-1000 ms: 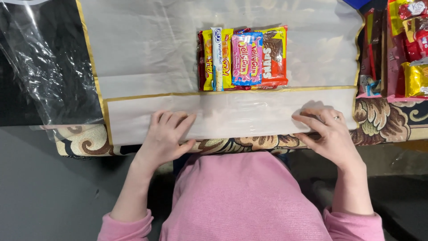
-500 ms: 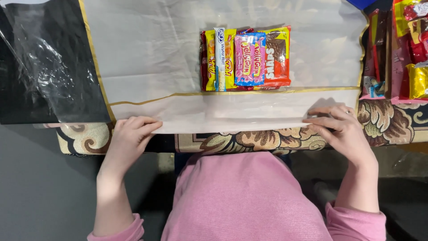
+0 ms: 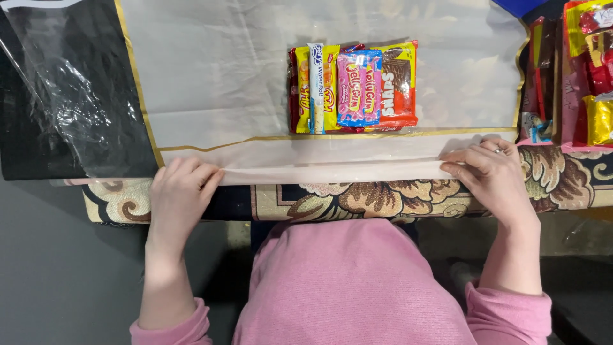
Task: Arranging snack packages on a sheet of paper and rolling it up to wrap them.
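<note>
We see the left hand (image 3: 179, 195) pinching the near-left end of the folded strip of the translucent wrapping sheet (image 3: 223, 76), fingers curled over the fold. The right hand (image 3: 488, 176) pinches the near-right end of the same fold, a ring on one finger. Between the hands the folded edge (image 3: 332, 172) runs taut and straight, parallel to the near edge of the table.

The sheet lies flat over most of the table, gold-trimmed along its left and right edges and along a line just behind the fold. A bundle of snack packs (image 3: 354, 86) sits on the sheet right of centre, its near ends touching that gold line, well apart from both hands. Wide bare sheet lies left of the bundle and behind it.

The patterned tablecloth (image 3: 357, 201) shows only as a narrow band along the near edge. At the left edge, crinkled clear plastic film (image 3: 70, 96) lies over a black surface, just beside the left hand. At the right edge more snack packs (image 3: 581, 70) are cut off by the frame; we cannot tell how many.

The sheet's far edge is out of frame. Fingertips under the fold are hidden. The pink sweater (image 3: 351, 287) covers the space below the table edge.
</note>
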